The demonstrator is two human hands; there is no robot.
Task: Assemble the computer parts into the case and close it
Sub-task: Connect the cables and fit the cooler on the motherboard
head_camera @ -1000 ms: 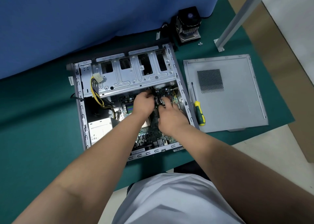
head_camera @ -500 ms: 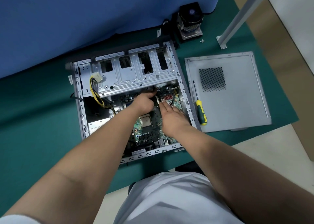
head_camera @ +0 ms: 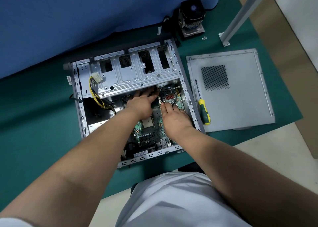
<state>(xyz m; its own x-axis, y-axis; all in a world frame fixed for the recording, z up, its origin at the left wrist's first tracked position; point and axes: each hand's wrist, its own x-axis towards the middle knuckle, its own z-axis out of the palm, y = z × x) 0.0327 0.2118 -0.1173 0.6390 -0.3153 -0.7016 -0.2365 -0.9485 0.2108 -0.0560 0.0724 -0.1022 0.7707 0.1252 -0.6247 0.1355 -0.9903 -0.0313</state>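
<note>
The open grey computer case [head_camera: 79, 106] lies flat on the green mat, with the green motherboard [head_camera: 149, 134] inside it. My left hand [head_camera: 142, 104] lies over the upper part of the board, its fingers stretched out to the lower edge of the drive cage [head_camera: 137, 79]. Beside it, my right hand [head_camera: 175, 119] rests on the board's right half with straight fingers, fingertips touching near the memory slots. What sits under either palm is hidden. The CPU socket [head_camera: 147, 122] shows between my wrists. The grey side panel [head_camera: 240, 106] lies flat to the right of the case.
A yellow and green screwdriver [head_camera: 204, 114] lies on the side panel's left edge. The CPU cooler [head_camera: 191, 18] stands behind the case, with small screws [head_camera: 204, 38] and a metal post [head_camera: 240, 14] next to it. Yellow cables with a white plug [head_camera: 96, 79] hang at the case's left.
My left hand has uncurled and reached farther up under the drive cage. My right hand has shifted slightly on the board and flattened its fingers.
</note>
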